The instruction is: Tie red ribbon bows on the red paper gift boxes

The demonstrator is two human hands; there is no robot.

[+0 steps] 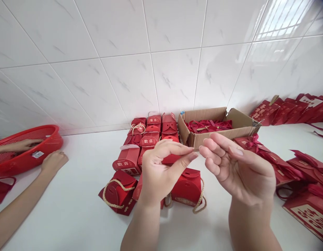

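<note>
And there it is, 歡喜, plain on the front box (127,162) — again on the middle box (148,141), and once more, smaller, on the back box (153,120)! Over to the lower-right box (311,214): bold red characters on a cream panel, too stylised to read. The basket (53,143) wears a white label (37,154) — print too tiny to make out.

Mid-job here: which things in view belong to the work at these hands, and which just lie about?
Likely in the work, near left hand and right hand:
clustered red boxes, some rope-handled
cardboard box of red ribbons

Probably just lying about, or someone else's work:
ribbon-topped red boxes, right
red packages, back right
red basket, left (another person's hand is in it)
</note>
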